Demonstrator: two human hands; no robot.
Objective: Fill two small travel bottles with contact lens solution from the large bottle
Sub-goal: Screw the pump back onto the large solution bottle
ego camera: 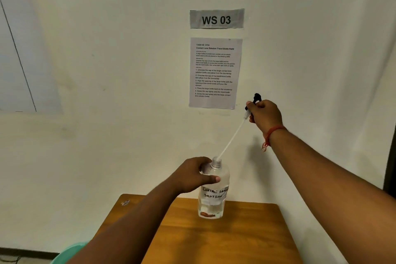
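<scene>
The large clear bottle (212, 201), with a handwritten "contact lens solution" label, stands upright on the wooden table (246, 231). My left hand (192, 174) grips its shoulder just below the threaded neck. My right hand (264, 114) is raised up and to the right, shut on the black spray pump head (256, 98). The pump's white dip tube (231, 137) slants down from it, and its lower end is still at the bottle's open mouth. No small travel bottles are in view.
A white wall stands right behind the table, with a "WS 03" sign (216, 19) and a printed task sheet (215, 73) taped to it. A teal object (68, 253) shows at the bottom left, beside the table.
</scene>
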